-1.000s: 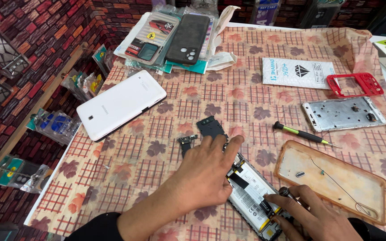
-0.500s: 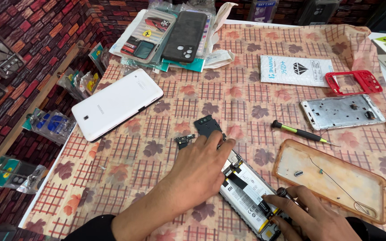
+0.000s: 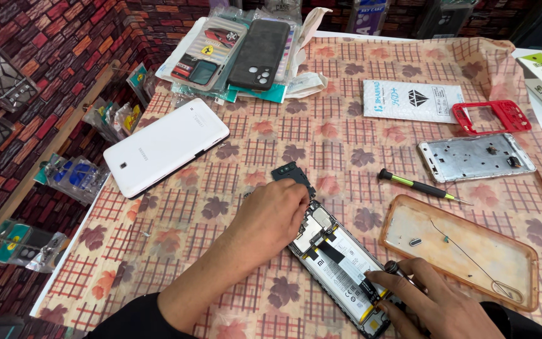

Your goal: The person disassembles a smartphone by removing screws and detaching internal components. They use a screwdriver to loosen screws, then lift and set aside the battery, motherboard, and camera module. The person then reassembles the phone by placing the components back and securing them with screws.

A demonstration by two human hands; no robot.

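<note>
Opened phone (image 3: 340,267) lies on leaf-print checked tablecloth (image 3: 221,220), brick-pattern wall left. Left hand (image 3: 270,220) flat on phone's top end; right hand (image 3: 434,301) pinches small screwdriver (image 3: 395,270) at its lower end.

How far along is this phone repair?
Done: the opened phone lies with its back off, battery bare, and a small black cover piece set aside. In hand: the left hand steadies its top while the right hand works a tool at its lower end. Left: nothing is reassembled.
</note>
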